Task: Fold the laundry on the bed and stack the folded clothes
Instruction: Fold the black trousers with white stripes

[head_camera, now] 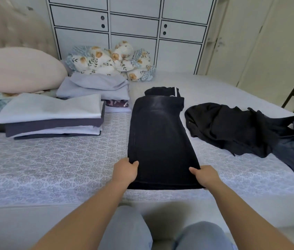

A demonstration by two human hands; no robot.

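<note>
I have one view only, from the head camera, worn high and tilted forward and down over the bed (pixel 52 165). It faces the white wardrobe (pixel 133 24) across the mattress. My forearms and knees fill the near bottom edge; the wide lens bends the room's edges.

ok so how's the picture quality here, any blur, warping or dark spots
Head view: soft daylight, no glare; wide-angle warping bows the cabinet lines and bed edge; the black trousers lose fold detail; the knees at the bottom are blurred; both hands look fairly sharp.
</note>
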